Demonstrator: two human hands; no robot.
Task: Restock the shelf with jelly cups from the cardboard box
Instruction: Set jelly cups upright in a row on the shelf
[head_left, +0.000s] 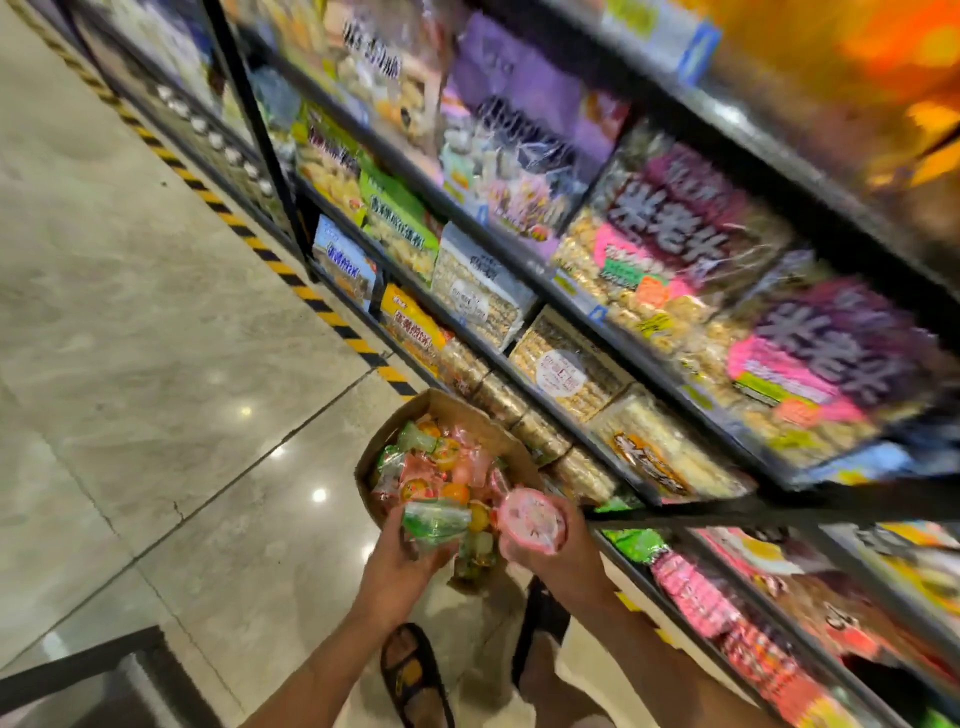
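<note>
An open cardboard box (462, 410) stands on the floor against the shelf foot, filled with several jelly cups (441, 467) in green, orange and pink. My left hand (400, 566) grips a green jelly cup (434, 522) over the box's near end. My right hand (550, 561) holds a pink jelly cup (530, 519) just right of the box, its lid facing me. The black shelf (691, 512) runs along the right, and its edge rail lies close beside my right hand.
Snack packs (670, 260) crowd the shelf tiers, blurred by motion. Yellow-black hazard tape (270, 260) marks the floor along the shelf base. Grey floor tiles (156, 338) stretch left. My feet in dark sandals (410, 670) stand below the box. A dark fixture (93, 680) sits bottom left.
</note>
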